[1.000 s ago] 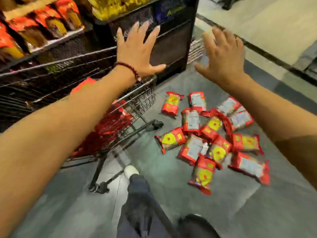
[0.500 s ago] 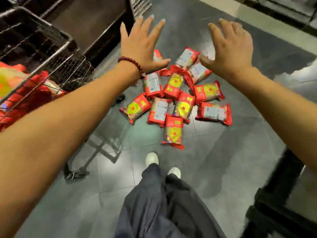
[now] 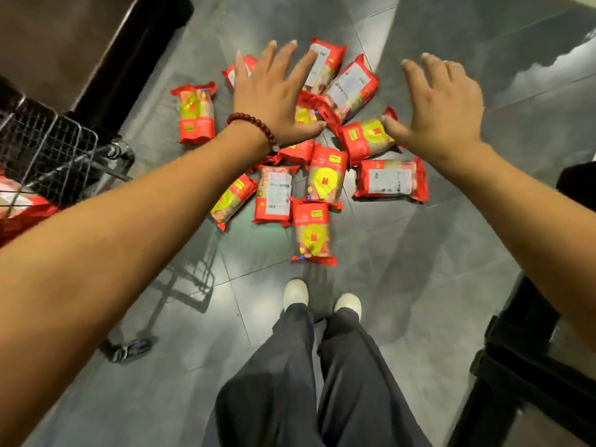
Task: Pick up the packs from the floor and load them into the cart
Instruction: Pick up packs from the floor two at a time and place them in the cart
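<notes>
Several red and yellow packs lie in a heap on the grey tiled floor in front of my feet. One pack lies a little apart on the left, another nearest my shoes. My left hand, with a bead bracelet at the wrist, hovers over the heap with fingers spread and holds nothing. My right hand is spread the same way over the heap's right side, also empty. The wire cart stands at the left edge with red packs inside it.
A dark shelf base runs along the upper left behind the cart. The cart's wheel rests on the floor at lower left. A black fixture stands at the right edge. My white shoes stand just below the heap.
My view has tipped down from the shelves and cart to the floor. Both open hands have come lower over the heap, and the cart has slid to the left edge.
</notes>
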`<act>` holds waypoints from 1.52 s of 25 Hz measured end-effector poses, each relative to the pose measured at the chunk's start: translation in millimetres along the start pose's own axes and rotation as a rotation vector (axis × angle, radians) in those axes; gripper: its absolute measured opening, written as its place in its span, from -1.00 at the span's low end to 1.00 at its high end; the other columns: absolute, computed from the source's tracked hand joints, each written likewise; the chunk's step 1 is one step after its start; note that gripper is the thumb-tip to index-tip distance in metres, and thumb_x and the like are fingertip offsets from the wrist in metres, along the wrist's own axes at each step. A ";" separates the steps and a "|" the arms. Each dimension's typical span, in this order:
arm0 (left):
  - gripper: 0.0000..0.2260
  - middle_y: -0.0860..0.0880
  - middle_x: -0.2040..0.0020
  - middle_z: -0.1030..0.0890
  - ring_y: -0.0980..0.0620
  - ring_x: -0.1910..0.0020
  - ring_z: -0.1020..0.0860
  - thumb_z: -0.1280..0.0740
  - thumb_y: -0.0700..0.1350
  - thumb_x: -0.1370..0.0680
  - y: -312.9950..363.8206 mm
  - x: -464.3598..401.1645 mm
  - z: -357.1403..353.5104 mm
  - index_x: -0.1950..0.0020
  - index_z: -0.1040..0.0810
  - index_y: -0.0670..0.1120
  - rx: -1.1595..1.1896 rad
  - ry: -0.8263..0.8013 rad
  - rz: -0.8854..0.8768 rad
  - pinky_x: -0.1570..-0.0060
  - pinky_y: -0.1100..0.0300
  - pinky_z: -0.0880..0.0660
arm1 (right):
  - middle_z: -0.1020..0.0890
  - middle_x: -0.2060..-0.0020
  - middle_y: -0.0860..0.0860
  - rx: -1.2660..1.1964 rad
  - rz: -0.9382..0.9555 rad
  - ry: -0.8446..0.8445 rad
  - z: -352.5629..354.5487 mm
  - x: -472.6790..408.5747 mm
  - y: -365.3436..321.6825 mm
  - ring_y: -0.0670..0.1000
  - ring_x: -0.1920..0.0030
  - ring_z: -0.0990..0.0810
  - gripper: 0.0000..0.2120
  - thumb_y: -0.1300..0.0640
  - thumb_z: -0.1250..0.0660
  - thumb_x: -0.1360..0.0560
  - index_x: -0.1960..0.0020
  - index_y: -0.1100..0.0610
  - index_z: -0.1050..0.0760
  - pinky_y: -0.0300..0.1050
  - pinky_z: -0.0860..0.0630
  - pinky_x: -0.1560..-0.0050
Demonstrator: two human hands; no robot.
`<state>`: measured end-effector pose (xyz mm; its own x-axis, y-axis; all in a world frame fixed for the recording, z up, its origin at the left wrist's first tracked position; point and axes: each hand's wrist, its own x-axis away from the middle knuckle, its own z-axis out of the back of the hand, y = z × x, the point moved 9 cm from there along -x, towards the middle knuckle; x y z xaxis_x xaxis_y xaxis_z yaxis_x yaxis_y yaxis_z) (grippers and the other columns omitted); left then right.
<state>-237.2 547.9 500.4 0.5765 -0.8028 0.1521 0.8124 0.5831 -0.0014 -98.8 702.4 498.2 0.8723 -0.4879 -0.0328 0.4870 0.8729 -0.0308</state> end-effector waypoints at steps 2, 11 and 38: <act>-0.12 -0.09 -0.59 -0.13 -0.15 -0.57 -0.07 -0.30 0.35 -0.40 17.3 -27.1 -21.1 -0.59 -0.04 0.05 0.012 -0.031 -0.012 -0.43 -0.37 0.03 | -0.37 -0.44 0.24 -0.021 -0.026 -0.031 -31.2 -2.9 29.1 0.31 -0.36 -0.38 -0.28 -0.17 -0.35 -0.46 -0.48 0.17 -0.28 0.23 -0.40 -0.21; -0.11 -0.11 -0.55 -0.21 -0.16 -0.53 -0.16 -0.33 0.34 -0.36 132.4 -173.4 -154.9 -0.57 -0.11 0.02 -0.041 -0.069 -0.093 -0.39 -0.37 -0.08 | -0.41 -0.41 0.22 -0.068 -0.073 -0.175 -198.9 -34.2 171.2 0.30 -0.32 -0.41 -0.28 -0.19 -0.28 -0.41 -0.46 0.17 -0.33 0.16 -0.42 -0.16; 0.04 -0.28 -0.32 -0.52 -0.23 -0.25 -0.52 -0.31 0.55 -0.20 156.1 -443.8 -647.2 -0.37 -0.42 -0.24 0.292 -0.393 0.234 -0.13 0.07 -0.45 | -0.63 -0.18 -0.03 -1.367 -1.270 -0.066 -749.4 48.9 272.1 -0.01 -0.20 -0.62 0.11 -0.55 -0.45 0.03 -0.34 0.07 -0.38 0.11 -0.53 -0.27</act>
<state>-309.5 914.7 -207.0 0.6177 -0.5729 0.5388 0.5756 0.7962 0.1867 43.7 907.8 -260.4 0.0787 -0.7267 0.6824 0.4258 -0.5944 -0.6821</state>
